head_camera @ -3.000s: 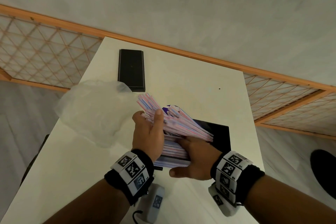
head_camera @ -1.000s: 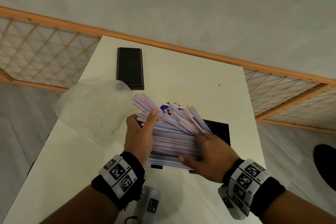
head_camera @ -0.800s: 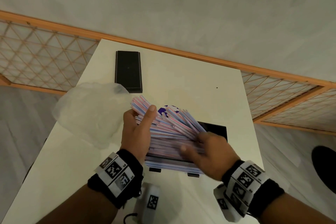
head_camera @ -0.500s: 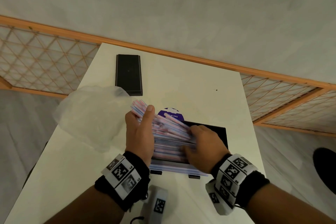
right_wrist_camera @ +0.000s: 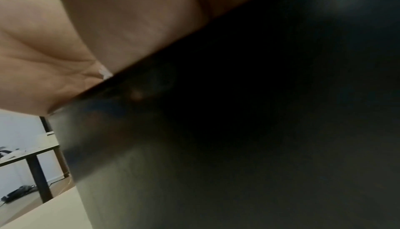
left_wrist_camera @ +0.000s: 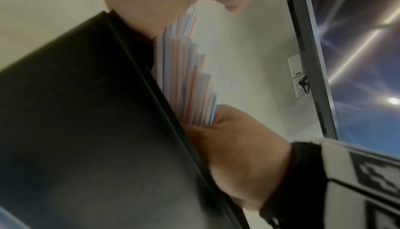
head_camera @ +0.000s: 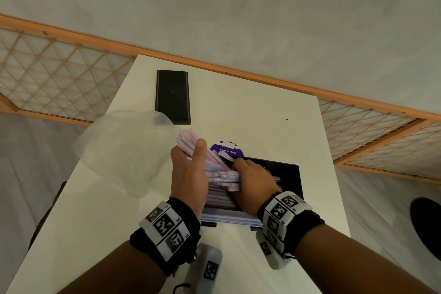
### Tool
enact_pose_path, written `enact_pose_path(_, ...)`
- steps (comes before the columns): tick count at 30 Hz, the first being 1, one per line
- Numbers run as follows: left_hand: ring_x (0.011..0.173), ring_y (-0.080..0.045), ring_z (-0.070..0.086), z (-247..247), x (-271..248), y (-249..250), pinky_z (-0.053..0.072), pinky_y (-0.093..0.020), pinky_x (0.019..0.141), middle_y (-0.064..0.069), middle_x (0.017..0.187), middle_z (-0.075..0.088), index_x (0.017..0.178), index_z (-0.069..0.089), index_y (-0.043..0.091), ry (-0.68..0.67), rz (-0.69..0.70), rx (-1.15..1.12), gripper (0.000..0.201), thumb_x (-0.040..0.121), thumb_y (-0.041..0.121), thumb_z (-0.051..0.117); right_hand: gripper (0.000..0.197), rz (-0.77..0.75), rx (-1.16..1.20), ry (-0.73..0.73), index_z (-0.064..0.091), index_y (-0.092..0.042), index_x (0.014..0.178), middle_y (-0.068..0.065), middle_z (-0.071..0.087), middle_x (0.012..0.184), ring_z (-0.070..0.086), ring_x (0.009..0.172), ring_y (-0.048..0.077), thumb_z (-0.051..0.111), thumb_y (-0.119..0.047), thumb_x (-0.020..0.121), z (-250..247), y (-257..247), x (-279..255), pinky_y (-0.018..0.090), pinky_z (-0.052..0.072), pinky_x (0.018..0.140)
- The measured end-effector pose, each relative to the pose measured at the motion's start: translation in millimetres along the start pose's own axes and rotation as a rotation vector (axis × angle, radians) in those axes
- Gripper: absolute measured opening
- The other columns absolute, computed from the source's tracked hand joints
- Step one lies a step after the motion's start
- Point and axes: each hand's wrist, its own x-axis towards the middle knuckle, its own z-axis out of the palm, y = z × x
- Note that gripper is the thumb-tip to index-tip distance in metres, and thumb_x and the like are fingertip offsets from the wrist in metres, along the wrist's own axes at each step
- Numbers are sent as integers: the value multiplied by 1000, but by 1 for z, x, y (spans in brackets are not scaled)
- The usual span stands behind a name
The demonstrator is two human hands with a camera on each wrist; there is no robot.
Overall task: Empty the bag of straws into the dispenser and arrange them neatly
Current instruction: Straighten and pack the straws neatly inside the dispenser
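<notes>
Fingers [head_camera: 199,150] of the left hand [head_camera: 188,174] wrap the straws [head_camera: 222,175]; the right hand [head_camera: 254,180] curls over them inside the dispenser [head_camera: 288,174], frame centre. Squaring both ends together should level them.

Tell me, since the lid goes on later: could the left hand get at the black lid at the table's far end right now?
Probably not yet: the left hand grips the straws, though nothing lies between it and the black lid.
</notes>
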Motion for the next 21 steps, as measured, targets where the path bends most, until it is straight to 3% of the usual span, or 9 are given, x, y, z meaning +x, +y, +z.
enact_pose_path(3,97,-21,67,2,-2,5,53,-49,97,0,102,62,113,47,17,-43,14,32,70,76,75,53,59,-108,-48,73,45,-17,131,5,56,125,52,113,32,70,-37,81,-5,-13,-3,41,39,94)
enact_pose_path(6,85,-11,65,2,-1,4,56,-33,83,6,96,58,123,42,12,-64,56,94,44,101,49,46,64,-197,-109,152,49,-15,130,6,58,123,54,108,33,76,-36,75,-7,-24,-9,44,42,93)
enact_pose_path(8,85,-4,63,0,-1,4,51,-22,77,9,100,58,126,40,14,-74,98,159,39,102,44,42,57,-198,-93,167,53,-14,124,8,58,119,55,105,33,76,-32,75,-9,-27,-11,43,43,93)
enact_pose_path(12,101,-14,64,-1,-3,3,53,-31,89,-2,117,58,130,34,18,-124,119,244,63,88,65,39,44,-154,-62,126,48,-14,121,7,61,116,58,101,33,64,-26,82,-14,-32,-16,42,44,94)
enact_pose_path(14,106,-15,62,0,-5,1,49,-24,87,-1,123,55,137,30,17,-151,126,276,75,81,67,39,39,-143,-91,112,43,-17,120,4,64,112,61,97,33,59,-26,86,-15,-35,-18,40,43,87)
enact_pose_path(17,101,-5,60,0,-5,0,45,-12,79,1,124,53,138,28,17,-157,142,315,70,86,61,44,42,-122,-84,131,43,-20,124,1,62,116,58,102,31,59,-32,87,-12,-39,-17,40,39,85)
enact_pose_path(21,94,-4,62,-3,-2,-8,51,-11,68,2,115,57,121,30,24,-98,171,404,44,95,45,58,55,-115,86,144,45,-20,130,1,55,123,49,112,26,60,-45,84,0,-42,-21,41,41,97)
